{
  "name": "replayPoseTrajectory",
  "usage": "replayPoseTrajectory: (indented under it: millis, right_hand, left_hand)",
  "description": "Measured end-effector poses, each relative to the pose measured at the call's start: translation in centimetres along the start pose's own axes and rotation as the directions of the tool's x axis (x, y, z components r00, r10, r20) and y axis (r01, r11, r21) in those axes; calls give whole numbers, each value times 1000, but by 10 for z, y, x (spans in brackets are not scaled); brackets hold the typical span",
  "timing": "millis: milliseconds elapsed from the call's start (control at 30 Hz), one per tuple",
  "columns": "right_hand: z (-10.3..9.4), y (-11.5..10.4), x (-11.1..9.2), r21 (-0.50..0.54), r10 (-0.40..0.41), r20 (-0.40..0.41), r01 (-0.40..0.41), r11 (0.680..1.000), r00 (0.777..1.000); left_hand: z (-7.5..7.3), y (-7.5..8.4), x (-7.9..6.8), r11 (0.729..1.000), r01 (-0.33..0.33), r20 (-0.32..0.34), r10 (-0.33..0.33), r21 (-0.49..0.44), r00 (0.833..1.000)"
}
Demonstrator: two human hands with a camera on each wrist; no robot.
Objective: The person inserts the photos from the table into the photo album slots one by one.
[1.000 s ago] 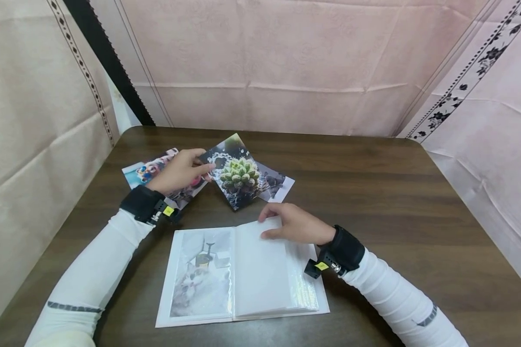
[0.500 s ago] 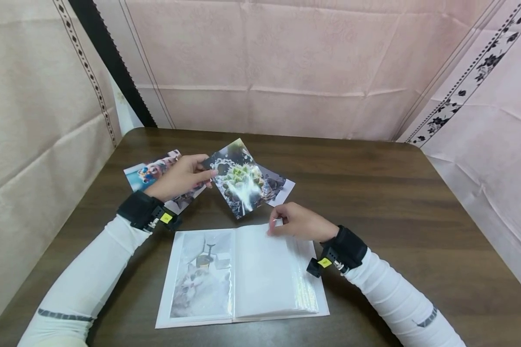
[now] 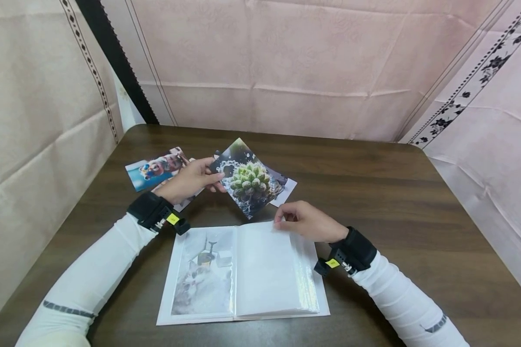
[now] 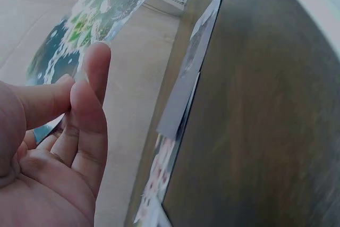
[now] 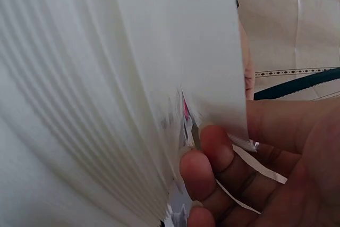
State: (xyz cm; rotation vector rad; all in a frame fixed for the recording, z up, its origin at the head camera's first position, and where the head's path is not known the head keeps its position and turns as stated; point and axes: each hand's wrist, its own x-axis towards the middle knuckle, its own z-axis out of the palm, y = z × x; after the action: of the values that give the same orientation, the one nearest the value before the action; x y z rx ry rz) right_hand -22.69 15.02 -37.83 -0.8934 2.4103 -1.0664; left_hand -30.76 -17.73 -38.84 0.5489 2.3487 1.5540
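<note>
Succulent photo (image 3: 251,180), at the middle of the head view, is pinched by the left hand (image 3: 188,180), not yet inside the photo album (image 3: 169,294) at lower middle. Right hand (image 3: 308,222) pinches the album page (image 3: 265,274) at its top edge. Loose photos (image 3: 152,172), upper left, seem to remain; I can read no writing.

Cloth-screened nook, wider room type unclear: pale sheets (image 3: 260,58) hung behind and either side of wood-grain table (image 3: 395,202).
</note>
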Motion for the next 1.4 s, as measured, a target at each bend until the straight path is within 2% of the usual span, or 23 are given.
replayPoseTrajectory:
  millis: [167,400,633,800,1100,1267,1400]
  right_hand:
    - [0,-4,-1,-5,10,-21,-10,1000,1000]
    - [1,-7,-1,9,4,-38,-4,1000,999]
    - [1,-7,-1,35,4,-42,-3,999,999]
    - [1,-9,0,43,54,-75,-50,998,996]
    - [0,-15,-1,122,210,-102,-197,973,972]
    - [-1,-16,-2,162,225,-90,-209,964,970]
    - [-1,-16,-2,150,218,-93,-203,968,972]
  left_hand:
    - [5,2,-1,998,25,31,-23,-50,999]
    - [9,1,-1,998,63,46,-62,-13,997]
    - [9,-3,-1,999,36,85,-36,0,996]
    - [8,-5,-2,999,31,90,-28,-31,996]
    - [5,-9,-1,999,42,115,-38,-32,993]
    - [2,-12,-1,999,32,138,-26,-41,990]
    - [1,-12,-1,999,27,151,-20,-39,988]
